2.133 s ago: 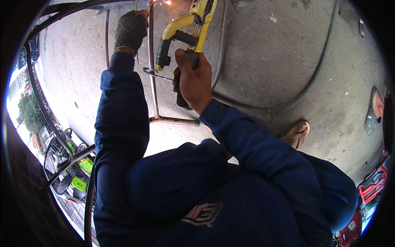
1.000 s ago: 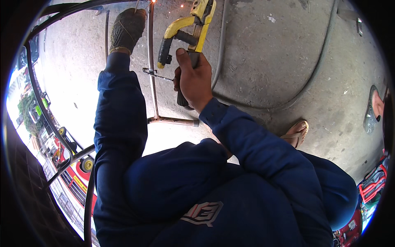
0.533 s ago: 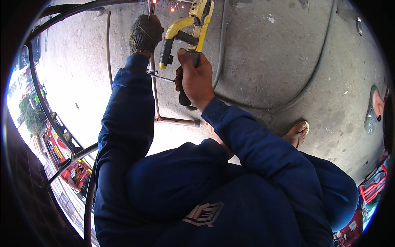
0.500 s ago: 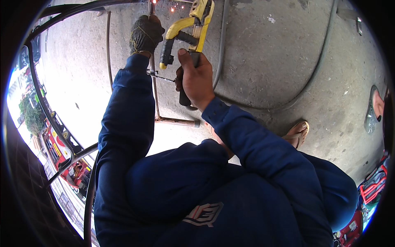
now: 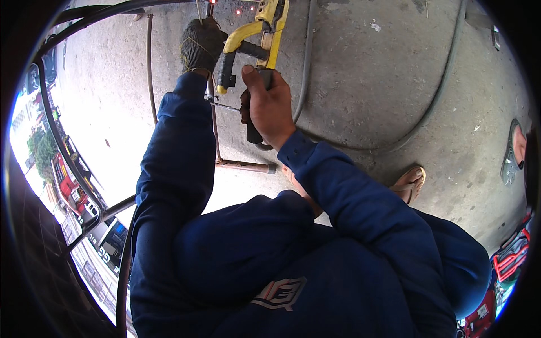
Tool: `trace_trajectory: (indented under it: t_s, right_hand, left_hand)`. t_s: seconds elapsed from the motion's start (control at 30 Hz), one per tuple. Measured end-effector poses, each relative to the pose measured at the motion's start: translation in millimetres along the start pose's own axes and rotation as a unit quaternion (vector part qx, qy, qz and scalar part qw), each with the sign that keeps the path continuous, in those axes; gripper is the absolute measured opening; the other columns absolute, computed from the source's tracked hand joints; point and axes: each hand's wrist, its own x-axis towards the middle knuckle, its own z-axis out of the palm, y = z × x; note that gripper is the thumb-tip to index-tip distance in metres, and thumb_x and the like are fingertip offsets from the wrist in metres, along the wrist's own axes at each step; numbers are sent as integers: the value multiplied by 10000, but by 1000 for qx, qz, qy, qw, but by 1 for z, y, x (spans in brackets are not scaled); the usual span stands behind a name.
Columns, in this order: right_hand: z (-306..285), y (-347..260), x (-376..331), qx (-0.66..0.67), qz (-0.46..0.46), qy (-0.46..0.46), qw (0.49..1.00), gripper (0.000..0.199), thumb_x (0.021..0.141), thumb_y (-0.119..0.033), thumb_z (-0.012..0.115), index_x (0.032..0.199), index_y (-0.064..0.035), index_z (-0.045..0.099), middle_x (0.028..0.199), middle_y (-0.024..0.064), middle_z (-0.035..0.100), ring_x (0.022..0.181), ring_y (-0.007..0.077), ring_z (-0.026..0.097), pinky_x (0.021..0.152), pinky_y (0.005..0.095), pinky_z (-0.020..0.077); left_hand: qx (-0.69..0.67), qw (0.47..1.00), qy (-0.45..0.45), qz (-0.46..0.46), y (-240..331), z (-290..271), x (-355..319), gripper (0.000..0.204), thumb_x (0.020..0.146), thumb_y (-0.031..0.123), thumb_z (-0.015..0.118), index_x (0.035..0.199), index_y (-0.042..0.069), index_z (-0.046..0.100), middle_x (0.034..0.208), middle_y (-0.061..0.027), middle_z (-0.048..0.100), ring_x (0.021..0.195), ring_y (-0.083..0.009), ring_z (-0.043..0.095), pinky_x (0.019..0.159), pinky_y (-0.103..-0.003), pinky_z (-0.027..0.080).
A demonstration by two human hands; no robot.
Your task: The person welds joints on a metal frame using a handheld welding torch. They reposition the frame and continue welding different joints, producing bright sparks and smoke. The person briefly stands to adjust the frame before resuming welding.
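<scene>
My left hand (image 5: 202, 48), in a dark knit glove, is closed around a slim metal bar (image 5: 214, 127) of a frame; the glove hides the grip. A thin pale rod (image 5: 198, 12) pokes out above its fingers. My bare right hand (image 5: 269, 107) wraps around the dark rear end of a yellow tool (image 5: 274, 45), thumb along the top. This tool has a black-gripped loop handle (image 5: 226, 70); its exact kind is unclear. Beneath my palm shows a black handle (image 5: 253, 133). A thin speckled rod (image 5: 225, 106) spans from my right fingers toward the bar. Small orange sparks (image 5: 237, 11) glow beyond.
A thick grey cable (image 5: 394, 145) loops across the concrete floor on the right. Dark bent tubing (image 5: 51, 107) curves along the left, and a short rusty pipe (image 5: 245, 166) lies near my knees. Another person's sandalled foot (image 5: 515, 149) is at far right.
My right hand and the yellow tool have shifted slightly left, closer to the gloved hand. The thin pale rod above the glove shows more clearly. A slight view shift moves the floor rightward.
</scene>
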Motion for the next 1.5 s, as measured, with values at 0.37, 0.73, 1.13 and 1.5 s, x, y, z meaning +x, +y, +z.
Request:
trace_trajectory:
  t_s: [0.37, 0.73, 1.13, 1.5]
  right_hand:
    - [3, -2, 1, -16, 30, 0, 999, 320, 958, -326, 676, 869, -34, 581, 647, -6, 566, 528, 71, 509, 495, 263, 427]
    - [2, -4, -3, 23, 23, 8, 999, 284, 972, -302, 666, 870, -55, 569, 632, -20, 539, 522, 55, 484, 469, 252, 398]
    - [1, -4, -1, 10, 30, -11, 999, 302, 959, -313, 683, 881, -40, 581, 639, -26, 548, 545, 54, 489, 505, 258, 403]
    - [2, 2, -5, 3, 27, -24, 999, 322, 956, -348, 682, 934, -45, 576, 632, -5, 555, 517, 78, 513, 479, 264, 424]
  left_hand:
    - [15, 997, 46, 62, -7, 6, 0, 410, 930, 365, 533, 865, -10, 685, 799, -250, 687, 793, -432, 684, 726, -509, 528]
    - [6, 997, 56, 59, -2, 4, -5, 414, 938, 362, 521, 862, -11, 682, 795, -258, 681, 791, -440, 679, 719, -510, 526]
    - [7, 996, 66, 61, 0, 1, -9, 426, 948, 366, 503, 861, -12, 680, 799, -267, 676, 797, -451, 671, 720, -517, 520]
    - [181, 950, 55, 248, -28, 7, 1, 200, 807, 238, 697, 849, 43, 683, 800, -205, 666, 774, -361, 693, 682, -458, 554]
